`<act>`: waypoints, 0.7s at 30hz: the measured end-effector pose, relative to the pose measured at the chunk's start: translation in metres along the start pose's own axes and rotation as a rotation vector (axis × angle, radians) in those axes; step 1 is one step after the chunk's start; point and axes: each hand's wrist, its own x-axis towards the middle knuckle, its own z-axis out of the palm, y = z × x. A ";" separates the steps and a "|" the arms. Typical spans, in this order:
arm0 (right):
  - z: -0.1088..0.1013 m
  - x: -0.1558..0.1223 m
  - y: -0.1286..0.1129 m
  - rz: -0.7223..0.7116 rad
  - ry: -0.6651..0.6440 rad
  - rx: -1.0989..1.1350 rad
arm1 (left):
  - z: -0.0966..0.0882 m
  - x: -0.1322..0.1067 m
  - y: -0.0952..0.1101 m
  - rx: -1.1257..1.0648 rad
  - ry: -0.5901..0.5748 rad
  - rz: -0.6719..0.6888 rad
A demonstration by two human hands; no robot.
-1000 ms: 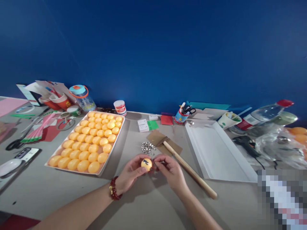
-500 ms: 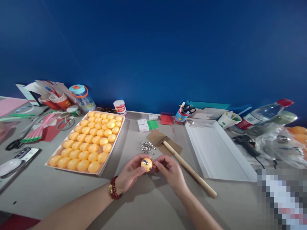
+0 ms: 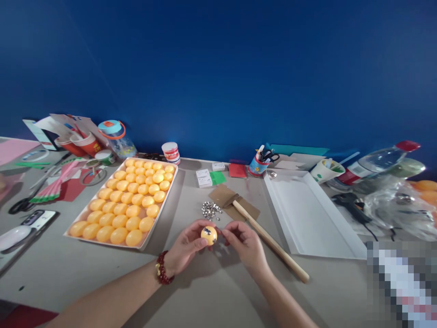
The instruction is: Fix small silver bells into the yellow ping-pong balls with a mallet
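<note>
"Two hands working close together, and your left hand (image 3: 187, 246) has the yellow-orange ball (image 3: 209, 235), thumb on the near side, fingers curled round the back. What's your other one up to?"

"Your right hand (image 3: 245, 243) is just beside the ball, on its right. Thumb and forefinger are down to a narrow pinch. Honestly can't tell if you've got something tiny between the tips, or whether they touch the ball."

"Same, too small for me. I do see dark, shiny patches (image 3: 207, 232) on the ball though. You're holding it over the desk (image 3: 208, 300), right in front of you."

"Yep, and just past it you've got that little heap of silvery bits (image 3: 210, 210). Your hammer (image 3: 273, 243) lies to the right of the heap, head on the brown sheet (image 3: 218, 196), wooden handle slanting back your way."

"That box (image 3: 142, 244) on your left holds rows of orange balls (image 3: 119, 209), lol. White tray (image 3: 307, 218) sits on your right, past the hammer handle."

"Plus little white boxes (image 3: 204, 178) touching a green square (image 3: 218, 178) at the back, red square (image 3: 237, 170) near them. Nice red bead bracelet (image 3: 165, 273) on your left wrist, btw."
</note>
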 end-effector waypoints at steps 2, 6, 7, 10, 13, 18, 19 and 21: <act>0.000 0.000 0.000 -0.004 0.003 -0.004 | 0.001 0.000 0.000 0.003 -0.002 0.004; 0.000 0.000 0.001 -0.022 -0.017 0.002 | 0.004 0.001 0.001 -0.010 0.007 0.009; 0.000 0.000 0.002 -0.028 -0.026 0.012 | 0.004 0.001 0.002 -0.015 0.008 0.012; -0.001 0.001 0.003 -0.028 -0.032 0.038 | 0.004 0.001 0.003 -0.027 0.001 0.016; -0.001 0.001 0.002 0.007 -0.036 0.092 | 0.003 0.001 0.004 -0.033 -0.011 0.013; -0.002 0.002 -0.003 0.050 -0.053 0.164 | 0.003 0.001 0.005 -0.047 -0.036 0.008; -0.002 0.002 -0.003 0.058 -0.056 0.172 | 0.002 0.001 0.005 -0.049 -0.046 0.009; -0.002 0.002 -0.003 0.069 -0.058 0.179 | 0.002 0.001 0.004 -0.048 -0.051 0.012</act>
